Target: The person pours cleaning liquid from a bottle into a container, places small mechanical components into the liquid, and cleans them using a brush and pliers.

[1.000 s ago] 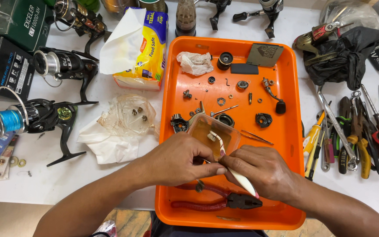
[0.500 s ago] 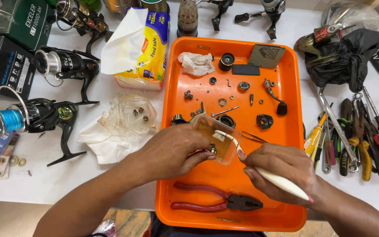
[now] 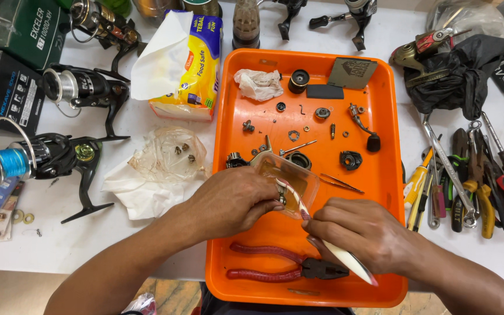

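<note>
Left hand [image 3: 231,201] is pinching a small metal reel part [image 3: 282,200], fingers [image 3: 270,205] closed on it, just over the near lip of the clear tub [image 3: 287,182] w/ amber fluid. Right hand [image 3: 361,233] is gripping a white toothbrush [image 3: 322,233], fingers wrapped tight, bristles touching the part. Looks like the scrubbing step; next move prob. calls for turning the part btw fingertips. Red pliers [image 3: 281,269] are lying just below both hands in the orange tray [image 3: 386,175].

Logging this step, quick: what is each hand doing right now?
Left hand: closed, pinching a small metal part over the clear tub.
Right hand: closed on a white toothbrush, bristles at the part.
</note>
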